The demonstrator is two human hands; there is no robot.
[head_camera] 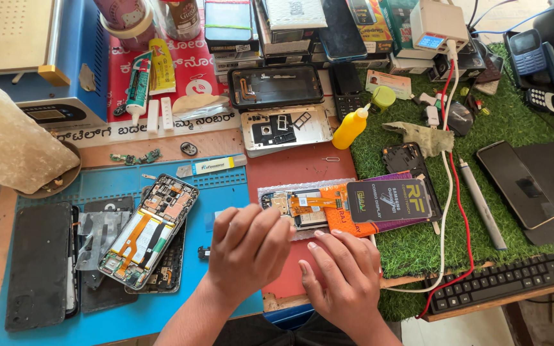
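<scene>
Both hands, left hand (248, 247) and right hand (344, 275), are curled with grip hidden over the rectangular display module with orange flex cable (299, 208), whose thin cable could be torn by a careless pull.

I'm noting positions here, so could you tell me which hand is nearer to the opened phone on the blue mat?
Left. The left hand sits just right of the opened phone; the right hand lies farther right.
</scene>
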